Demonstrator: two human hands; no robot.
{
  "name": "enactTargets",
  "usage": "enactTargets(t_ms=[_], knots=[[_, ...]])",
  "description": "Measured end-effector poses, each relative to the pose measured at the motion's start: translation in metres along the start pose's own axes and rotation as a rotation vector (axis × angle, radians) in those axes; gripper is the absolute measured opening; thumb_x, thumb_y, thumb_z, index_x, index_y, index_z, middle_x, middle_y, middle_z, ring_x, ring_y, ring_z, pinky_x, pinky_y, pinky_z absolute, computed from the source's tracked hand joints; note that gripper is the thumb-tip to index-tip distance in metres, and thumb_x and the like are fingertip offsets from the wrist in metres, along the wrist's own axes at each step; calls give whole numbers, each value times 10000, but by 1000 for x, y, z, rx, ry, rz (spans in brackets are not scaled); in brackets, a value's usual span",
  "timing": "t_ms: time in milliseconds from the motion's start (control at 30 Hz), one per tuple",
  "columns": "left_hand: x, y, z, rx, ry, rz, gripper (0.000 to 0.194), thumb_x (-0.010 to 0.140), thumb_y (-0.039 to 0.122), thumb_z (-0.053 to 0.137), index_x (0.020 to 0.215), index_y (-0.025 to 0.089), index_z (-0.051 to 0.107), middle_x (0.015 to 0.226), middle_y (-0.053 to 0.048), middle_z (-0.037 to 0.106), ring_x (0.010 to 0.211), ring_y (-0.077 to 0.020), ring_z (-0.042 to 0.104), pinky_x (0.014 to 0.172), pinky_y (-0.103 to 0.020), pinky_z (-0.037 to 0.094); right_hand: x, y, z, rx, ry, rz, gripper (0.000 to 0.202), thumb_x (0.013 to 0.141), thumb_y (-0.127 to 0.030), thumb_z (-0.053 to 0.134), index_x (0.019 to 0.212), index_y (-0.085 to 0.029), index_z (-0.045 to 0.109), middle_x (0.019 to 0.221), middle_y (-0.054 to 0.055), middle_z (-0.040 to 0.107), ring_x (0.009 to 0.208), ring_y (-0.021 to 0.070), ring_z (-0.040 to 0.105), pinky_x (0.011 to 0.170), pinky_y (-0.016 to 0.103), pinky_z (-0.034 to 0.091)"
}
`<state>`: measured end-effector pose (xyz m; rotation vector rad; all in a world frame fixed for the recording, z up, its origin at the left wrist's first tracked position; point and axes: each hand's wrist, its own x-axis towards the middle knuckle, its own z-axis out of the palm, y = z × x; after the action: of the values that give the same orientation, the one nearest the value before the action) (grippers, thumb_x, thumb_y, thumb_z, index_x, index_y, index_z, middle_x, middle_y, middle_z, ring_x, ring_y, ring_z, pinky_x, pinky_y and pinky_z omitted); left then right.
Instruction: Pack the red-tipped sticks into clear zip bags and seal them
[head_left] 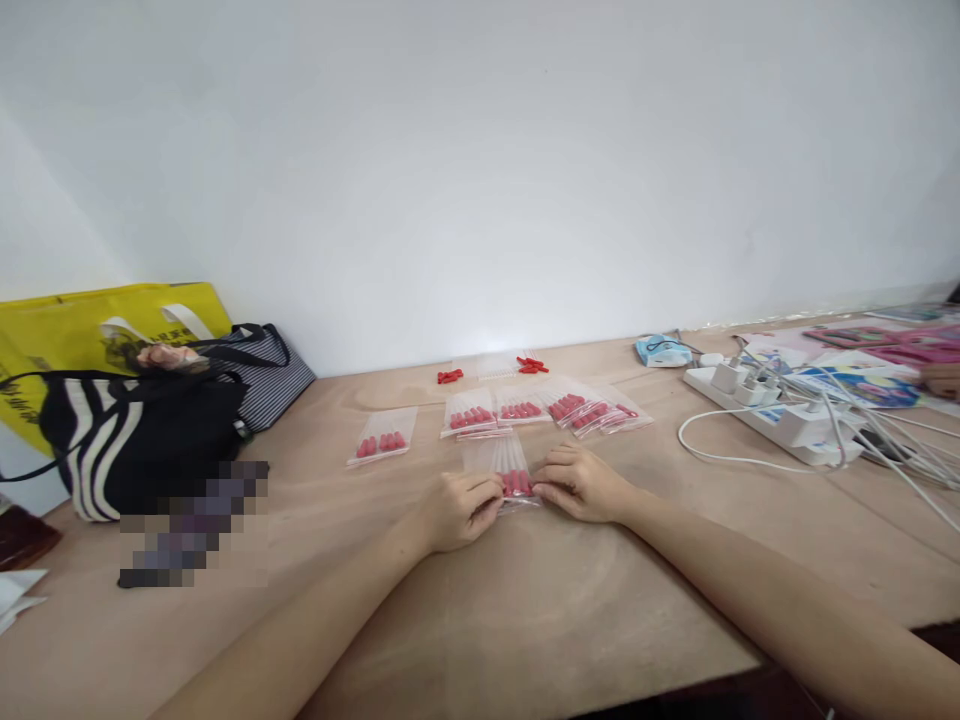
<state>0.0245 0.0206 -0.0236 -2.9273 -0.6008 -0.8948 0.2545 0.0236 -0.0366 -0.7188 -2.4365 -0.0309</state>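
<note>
A small clear plastic bag [480,458] lies on the table between my hands, with several red cylindrical pieces [517,483] in its near end and pale, thin tubes reaching away from them. My left hand [461,512] pinches the bag's left edge between thumb and fingers. At the opposite edge, my right hand [579,486] is closed on the same bag. Just beyond it are more clear bags [471,413] of red pieces, some overlapping to the right. One such bag [383,437] lies apart on the left.
Loose red pieces [450,377] and pale sticks [498,367] lie near the wall. On the right are a blue face mask [663,350], a white power strip [772,418] and tangled cables. A black bag [165,450] and a yellow bag [52,325] stand left. A hand [941,380] shows far right.
</note>
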Motion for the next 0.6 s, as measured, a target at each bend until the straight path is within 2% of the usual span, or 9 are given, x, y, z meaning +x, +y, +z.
enactTargets(t_ms=[67,133,200,367,500,600], knots=[[2,-2,1,-19,-2,-57,108,820,197,472,880,157,554,889,-73,640,839,-168,606,735,-279,503,-1,0,-3,39,7,-5,242,808,-372,524,926,-174,598,720,28,586,685,133,515,644,270,341],[-2,-4,-2,-22,8,-82,196,791,275,544,942,150,545,935,-91,629,897,-197,588,784,-320,496,-2,-1,-4,41,4,-23,330,751,-446,574,930,-170,600,684,21,570,663,136,506,627,269,335],[-10,-6,-6,-12,21,-77,274,761,319,592,971,151,541,947,-93,625,915,-207,582,797,-327,495,-2,-1,-4,1,3,-47,316,747,-452,575,885,-170,607,650,14,556,638,134,491,618,269,324],[-24,-7,-13,49,46,-4,129,820,217,518,929,171,569,877,-53,645,759,-140,624,649,-223,510,-1,-2,3,-130,29,-159,180,834,-290,480,797,-166,605,659,22,582,648,126,477,649,274,316],[-22,-7,-9,90,57,37,117,825,172,487,878,169,591,843,-47,652,730,-136,629,628,-220,505,2,-2,6,-246,51,-219,210,848,-169,413,756,-170,602,630,18,575,624,118,450,666,283,301],[-20,-7,-7,98,74,44,131,823,157,474,841,162,604,822,-48,654,708,-133,629,617,-219,503,4,-2,7,-319,93,-221,228,844,-153,411,714,-176,596,605,7,561,598,111,421,674,288,287]])
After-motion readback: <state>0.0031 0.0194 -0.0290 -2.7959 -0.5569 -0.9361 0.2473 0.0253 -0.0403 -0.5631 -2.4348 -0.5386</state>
